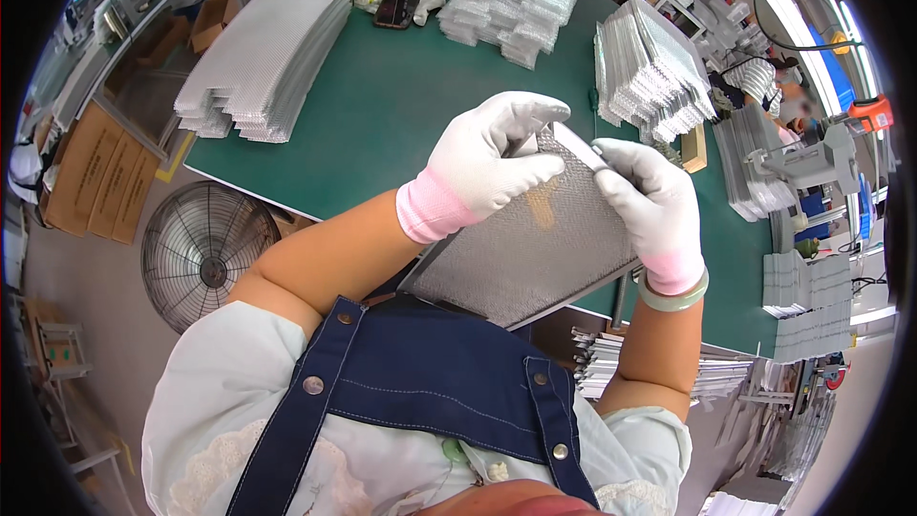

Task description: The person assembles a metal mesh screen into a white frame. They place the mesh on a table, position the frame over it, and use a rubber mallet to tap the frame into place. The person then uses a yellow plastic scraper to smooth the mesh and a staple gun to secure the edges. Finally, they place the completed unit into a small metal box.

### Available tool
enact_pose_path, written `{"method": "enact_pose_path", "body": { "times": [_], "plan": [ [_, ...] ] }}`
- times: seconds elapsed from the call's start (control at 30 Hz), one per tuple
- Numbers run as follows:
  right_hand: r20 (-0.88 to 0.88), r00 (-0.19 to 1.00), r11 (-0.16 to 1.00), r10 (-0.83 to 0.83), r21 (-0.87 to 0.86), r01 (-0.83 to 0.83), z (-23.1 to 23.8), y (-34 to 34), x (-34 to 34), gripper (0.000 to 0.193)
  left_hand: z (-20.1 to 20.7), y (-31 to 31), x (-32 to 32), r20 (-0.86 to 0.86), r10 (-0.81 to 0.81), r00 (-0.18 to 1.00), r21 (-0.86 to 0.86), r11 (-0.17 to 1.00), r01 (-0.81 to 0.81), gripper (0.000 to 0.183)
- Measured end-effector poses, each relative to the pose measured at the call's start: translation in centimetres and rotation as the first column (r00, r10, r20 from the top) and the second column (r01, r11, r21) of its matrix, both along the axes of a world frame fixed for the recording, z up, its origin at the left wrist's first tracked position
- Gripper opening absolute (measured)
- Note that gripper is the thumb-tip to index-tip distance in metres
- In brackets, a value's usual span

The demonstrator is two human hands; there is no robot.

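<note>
Two white-gloved hands are placed at the upper end of a grey mesh panel (535,263), tilted below them in the frame's centre. A silver strip (578,146), slanted down rightward, is pinched at its lower-right end by the right hand (652,196); its upper-left end is neared by the left hand (499,148), whose exact hold cannot be told.

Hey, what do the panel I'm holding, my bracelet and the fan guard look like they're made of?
Panel: probably metal mesh, dull grey, judging by its finely textured face and silvery edge.
Bracelet: stone, glass or plastic, I can't tell which; it looks smooth, pale green and slightly glossy.
Fan guard: likely metal wire with a dark finish, given its thin, closely spaced bars.
</note>
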State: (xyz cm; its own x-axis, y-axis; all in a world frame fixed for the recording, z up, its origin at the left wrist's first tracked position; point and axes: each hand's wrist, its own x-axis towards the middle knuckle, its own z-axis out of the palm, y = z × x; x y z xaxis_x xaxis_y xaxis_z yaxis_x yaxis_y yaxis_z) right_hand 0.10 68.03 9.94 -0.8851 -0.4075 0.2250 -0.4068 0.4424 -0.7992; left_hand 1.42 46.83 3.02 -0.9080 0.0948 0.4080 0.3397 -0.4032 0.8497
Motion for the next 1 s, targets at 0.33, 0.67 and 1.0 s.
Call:
{"method": "enact_pose_path", "body": {
  "times": [0.33, 0.67, 1.0],
  "plan": [
    [-0.454, 0.886, 0.961, 0.093, 0.273, 0.039, -1.1, -0.3, 0.1, 0.024, -1.4, 0.1, -0.8, -0.459, 0.301, 0.836, -0.302, 0.832, -0.466, 0.045],
    [-0.779, 0.621, 0.871, 0.085, 0.361, 0.333, -3.5, -1.1, 0.9, 0.028, -2.0, 1.2, -0.4, -0.095, 0.136, 0.986, -0.104, 0.984, -0.146, 0.042],
    [-0.685, 0.723, 0.94, 0.092, 0.3, 0.165, -4.2, -0.7, -0.5, 0.031, -2.1, 0.3, -0.4, -0.166, 0.185, 0.969, -0.271, 0.936, -0.225, 0.04]
  ]
}}
